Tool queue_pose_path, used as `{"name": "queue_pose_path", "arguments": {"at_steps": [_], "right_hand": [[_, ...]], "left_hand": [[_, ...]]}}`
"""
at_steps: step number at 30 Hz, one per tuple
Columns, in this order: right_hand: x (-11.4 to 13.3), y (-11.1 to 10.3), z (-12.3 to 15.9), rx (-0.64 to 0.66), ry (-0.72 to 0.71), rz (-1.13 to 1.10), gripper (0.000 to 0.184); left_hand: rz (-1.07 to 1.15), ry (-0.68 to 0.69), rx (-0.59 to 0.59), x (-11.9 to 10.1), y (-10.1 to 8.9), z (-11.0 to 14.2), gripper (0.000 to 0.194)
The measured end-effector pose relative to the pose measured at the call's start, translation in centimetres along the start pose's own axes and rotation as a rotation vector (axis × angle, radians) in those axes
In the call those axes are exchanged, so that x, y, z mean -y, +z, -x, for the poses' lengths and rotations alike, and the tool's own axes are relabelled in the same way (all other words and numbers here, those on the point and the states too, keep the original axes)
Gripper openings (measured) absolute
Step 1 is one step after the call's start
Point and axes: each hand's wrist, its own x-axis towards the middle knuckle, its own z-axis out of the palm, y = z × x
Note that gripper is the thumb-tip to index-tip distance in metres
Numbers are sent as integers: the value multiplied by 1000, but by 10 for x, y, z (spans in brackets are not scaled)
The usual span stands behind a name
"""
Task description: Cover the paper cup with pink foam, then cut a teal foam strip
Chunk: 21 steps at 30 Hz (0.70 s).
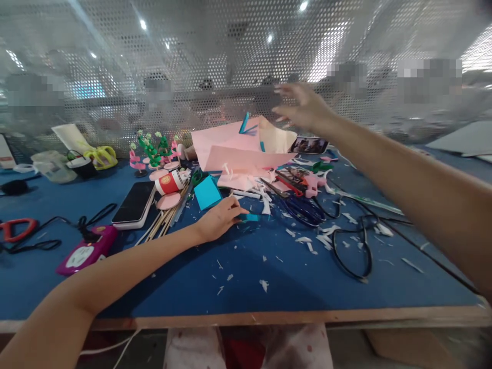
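My left hand (221, 219) is low over the middle of the blue table. Its thumb and fingers are closed on a short blue paper strip (249, 218). Raised at the back, my right hand (302, 107) has its fingers apart and holds nothing. Below and left of it stand folded pink paper sheets (226, 141). Another blue paper strip (244, 124) sticks up at the pink paper, casting a shadow; whether it touches the paper I cannot tell. A blue paper square stack (207, 193) lies just beyond my left hand.
Left are a phone (134, 202), a tipped paper cup (169, 182), wooden sticks (167, 220), a purple power adapter (88, 251) and small pink-green paper plants (154, 151). Right are a glue gun (314, 183), cables (351, 271), scissors (288, 183) and paper scraps. A perforated metal screen (230, 56) stands behind.
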Motion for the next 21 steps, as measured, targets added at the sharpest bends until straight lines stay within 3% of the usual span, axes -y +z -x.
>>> {"name": "queue_pose_path", "arguments": {"at_steps": [2, 4, 6, 8, 12, 21], "right_hand": [[-7, 9, 16, -60, -134, 142, 44], [-14, 24, 45, -43, -141, 150, 28], [-20, 44, 80, 71, -126, 81, 24], [-24, 64, 110, 166, -93, -54, 30], [-30, 96, 142, 277, -93, -211, 51], [-34, 112, 154, 351, 193, -684, 46]], "left_hand": [[121, -110, -87, 5, 1, -1, 18], [276, -293, -196, 12, 2, -2, 15], [438, -469, -283, 17, 3, -3, 15], [587, -560, -328, 20, 4, -4, 17], [739, -624, -421, 14, 1, -7, 26], [925, -682, -355, -13, -4, -11, 34]]}}
